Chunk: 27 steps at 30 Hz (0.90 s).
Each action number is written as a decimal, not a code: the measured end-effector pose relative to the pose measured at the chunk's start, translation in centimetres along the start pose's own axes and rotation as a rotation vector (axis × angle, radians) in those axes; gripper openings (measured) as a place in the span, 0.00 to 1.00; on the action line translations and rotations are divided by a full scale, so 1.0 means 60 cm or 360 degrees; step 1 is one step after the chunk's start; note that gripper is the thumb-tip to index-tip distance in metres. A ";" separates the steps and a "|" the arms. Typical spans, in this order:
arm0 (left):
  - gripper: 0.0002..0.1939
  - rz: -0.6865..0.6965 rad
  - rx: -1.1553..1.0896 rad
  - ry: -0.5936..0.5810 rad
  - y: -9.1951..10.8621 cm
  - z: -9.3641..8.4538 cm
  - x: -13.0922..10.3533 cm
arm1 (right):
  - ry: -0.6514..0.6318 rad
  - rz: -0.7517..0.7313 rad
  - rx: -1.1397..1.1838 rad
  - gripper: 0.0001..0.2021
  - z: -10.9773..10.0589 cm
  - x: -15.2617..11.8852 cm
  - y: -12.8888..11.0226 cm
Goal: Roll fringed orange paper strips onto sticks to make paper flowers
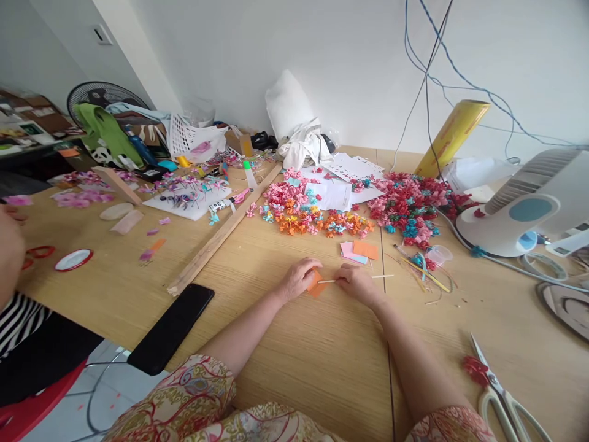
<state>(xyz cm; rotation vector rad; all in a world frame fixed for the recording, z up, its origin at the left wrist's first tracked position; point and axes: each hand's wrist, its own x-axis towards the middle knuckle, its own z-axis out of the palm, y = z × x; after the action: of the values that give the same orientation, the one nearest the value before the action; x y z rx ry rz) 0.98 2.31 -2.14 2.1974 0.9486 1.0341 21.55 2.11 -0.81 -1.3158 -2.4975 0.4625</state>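
My left hand (297,280) is closed on the left edge of a small orange paper piece (316,287) above the table. My right hand (356,283) grips a thin pale stick (381,276), whose left tip lies across the orange paper. Just beyond my hands lie an orange paper stack (365,249) and pink and blue slips (353,254). Farther back spread piles of small paper flowers, orange ones (294,222) and red and pink ones (405,196).
A wooden strip (225,230) crosses the table on the left, with a black phone (172,328) near its end. Scissors (499,393) lie at right front, a white desk lamp-like device (519,202) behind. Another person's arm (9,252) shows at far left.
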 end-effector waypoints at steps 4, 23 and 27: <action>0.16 0.0001 -0.0013 0.0062 0.001 -0.007 0.001 | -0.0005 0.0015 0.0045 0.07 -0.013 0.000 0.001; 0.14 -0.0426 0.0728 -0.0574 0.049 -0.069 -0.037 | -0.0099 0.0093 -0.0326 0.12 -0.006 -0.002 -0.051; 0.16 -0.0361 0.0591 -0.0616 0.057 -0.046 -0.049 | -0.0055 0.0035 -0.0302 0.10 -0.026 -0.006 -0.035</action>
<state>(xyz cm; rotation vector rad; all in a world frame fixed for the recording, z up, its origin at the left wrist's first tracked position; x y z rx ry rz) -1.32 -1.64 0.53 2.3885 1.2397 0.3260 20.81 0.95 1.45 -1.4158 -2.6117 0.2596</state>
